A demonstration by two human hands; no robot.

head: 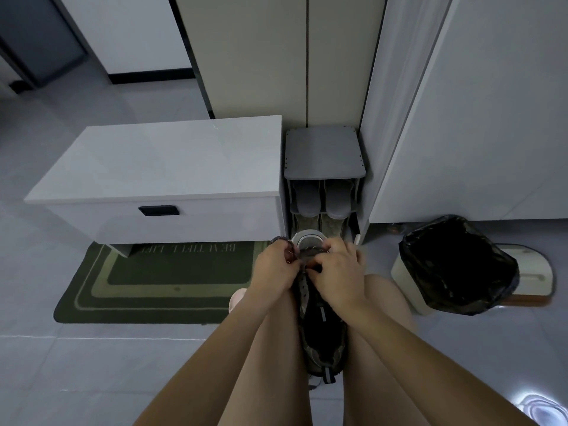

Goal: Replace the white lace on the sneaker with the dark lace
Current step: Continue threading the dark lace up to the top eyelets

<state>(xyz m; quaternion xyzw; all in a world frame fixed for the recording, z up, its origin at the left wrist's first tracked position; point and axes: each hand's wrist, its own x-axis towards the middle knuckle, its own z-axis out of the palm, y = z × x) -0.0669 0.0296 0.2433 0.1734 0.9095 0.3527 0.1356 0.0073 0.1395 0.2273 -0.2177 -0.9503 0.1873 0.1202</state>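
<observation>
L hand (273,267) curled, pinching the dark lace (287,242), which loops up just beyond its knuckles. R hand (339,273) sits close beside it, fingers curled down at the sneaker (322,336) top; can't tell what they pinch. The sneaker runs from under both hands back btwn the bare legs (276,348). Left of L hand, green mat (147,290); right of R hand, bin (455,265) w/ black bag.

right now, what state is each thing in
sneaker: wedged between the legs
dark lace: looped, held by both hands
left hand: grips the dark lace
right hand: pinches the dark lace
drawer: closed
bin: open, lined with black bag
mat: lying flat
</observation>
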